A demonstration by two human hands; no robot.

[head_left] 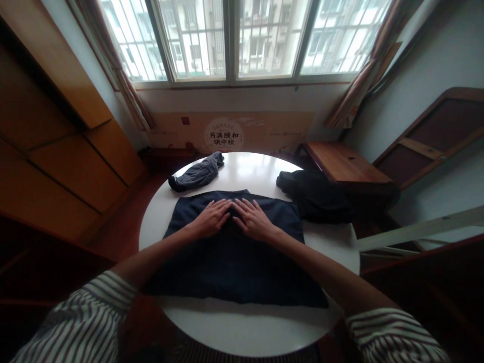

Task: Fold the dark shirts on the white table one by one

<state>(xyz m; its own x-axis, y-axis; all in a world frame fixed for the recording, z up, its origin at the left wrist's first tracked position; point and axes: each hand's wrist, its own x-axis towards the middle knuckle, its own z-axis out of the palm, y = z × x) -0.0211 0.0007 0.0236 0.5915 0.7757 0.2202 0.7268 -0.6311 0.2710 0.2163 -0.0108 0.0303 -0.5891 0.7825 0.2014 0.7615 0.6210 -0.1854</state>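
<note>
A dark navy cloth garment [234, 267] lies spread out over the middle of a round white table [249, 327]; its exact kind I cannot make out. My left hand [212, 217] rests flat on its upper part, fingers stretched out. Mirroring it, my right hand [252, 218] lies flat on the same cloth, and the fingertips of both hands nearly meet. Neither hand grips anything. Beyond my left hand sits a bunched grey garment [198, 174]. To the right, a black folded garment [315, 196] lies by the table's edge, close to the navy cloth.
A wooden side table [348, 164] stands behind on the right, near a leaning brown framed panel [434, 138]. Wooden cabinets [75, 171] line the left side. Barred windows [230, 40] with curtains and a printed banner [227, 132] are at the back.
</note>
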